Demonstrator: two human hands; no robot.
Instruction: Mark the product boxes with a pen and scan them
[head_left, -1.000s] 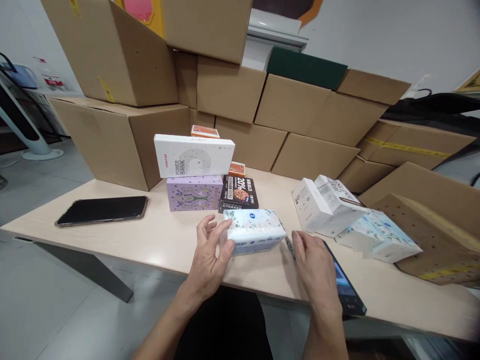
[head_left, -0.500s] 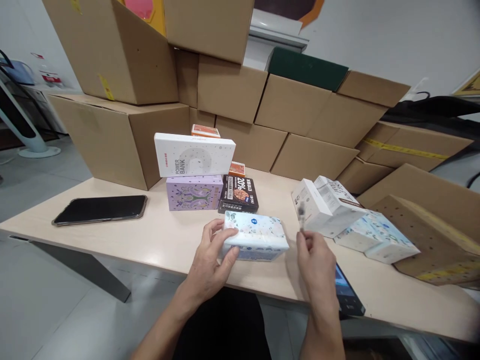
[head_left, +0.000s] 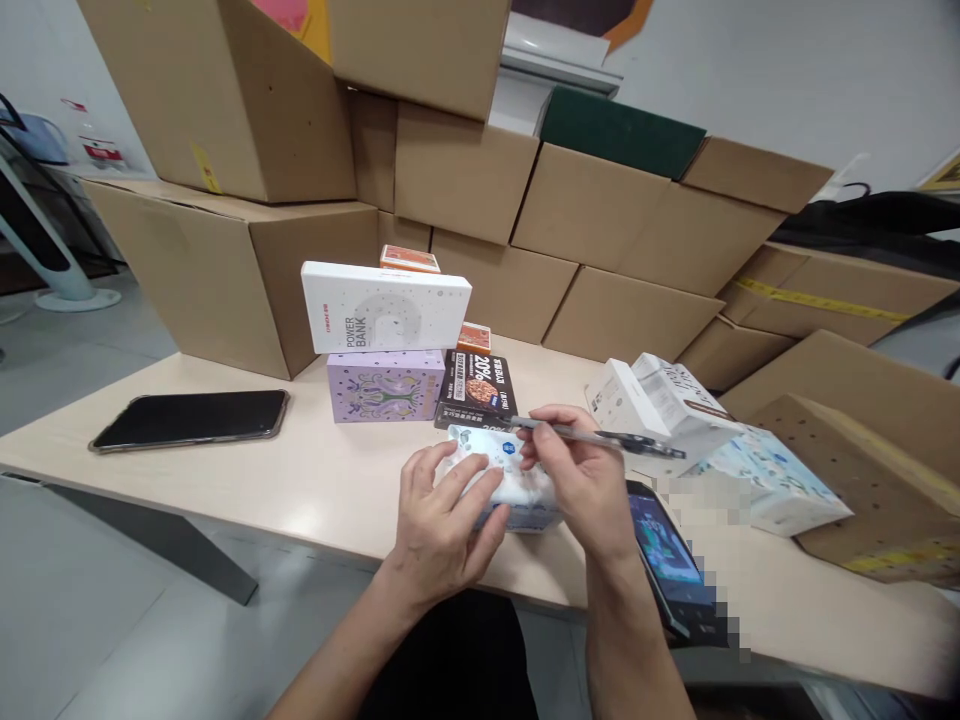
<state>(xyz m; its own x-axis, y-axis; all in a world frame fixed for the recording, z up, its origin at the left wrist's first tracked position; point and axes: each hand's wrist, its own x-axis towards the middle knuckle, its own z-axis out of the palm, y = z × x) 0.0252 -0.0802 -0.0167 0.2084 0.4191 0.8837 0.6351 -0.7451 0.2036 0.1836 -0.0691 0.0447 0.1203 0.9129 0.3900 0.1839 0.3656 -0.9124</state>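
Observation:
On the table, close to its front edge, lies a white and pale-blue tissue pack with a leaf print. My left hand holds its left part, fingers over the top and thumb at the front side. A pen is pinched in my right hand, just above the pack's right part. One end of the pen points left over the pack's far edge; the dark, patterned end sticks out to the right. Behind the pack stand a black printed box and a lilac box, with a white power bank box standing on the lilac one.
A dark phone lies at the table's left. Right of my hands is a phone with a lit screen, partly pixelated. White boxes and another leaf-printed pack stand to the right. Stacked cardboard boxes wall off the back.
My right hand has swung left with the pen, from beside the tissue pack to above it. My left hand has slid further over the pack's top. More of the lit phone shows.

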